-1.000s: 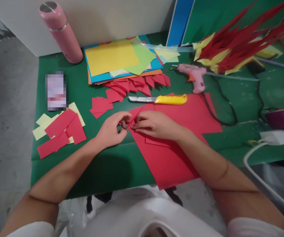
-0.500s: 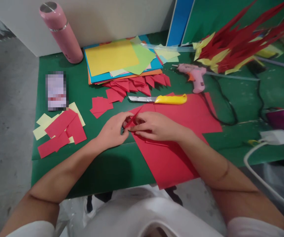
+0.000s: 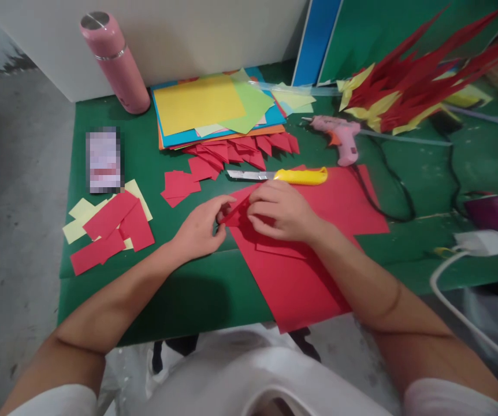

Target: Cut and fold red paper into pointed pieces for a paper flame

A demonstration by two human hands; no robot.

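Note:
Between my hands is a small folded piece of red paper point(image 3: 237, 215), partly hidden by fingers. My left hand point(image 3: 203, 228) pinches its left end between thumb and fingers. At the upper right end, the curled fingers of my right hand point(image 3: 279, 211) close on the same piece. Beneath my right hand lie large red paper sheets point(image 3: 283, 294) on the green table. Just beyond them a utility knife point(image 3: 298, 176) with a yellow handle rests with its blade out, pointing left. Small red paper squares point(image 3: 180, 186) and a row of folded red points point(image 3: 249, 150) lie farther back.
A pink bottle point(image 3: 121, 69) stands at the back left, near a blurred-out phone-like object point(image 3: 104, 160) and red and yellow paper strips point(image 3: 110, 222). Behind are stacked coloured sheets point(image 3: 201, 104). To the right lie a pink glue gun point(image 3: 339, 136) with its cord and a red-yellow paper flame point(image 3: 405, 81).
My right hand has turned and moved up to the folded red paper's upper end, its fingers more curled. My left hand keeps its pinch. The view has shifted slightly.

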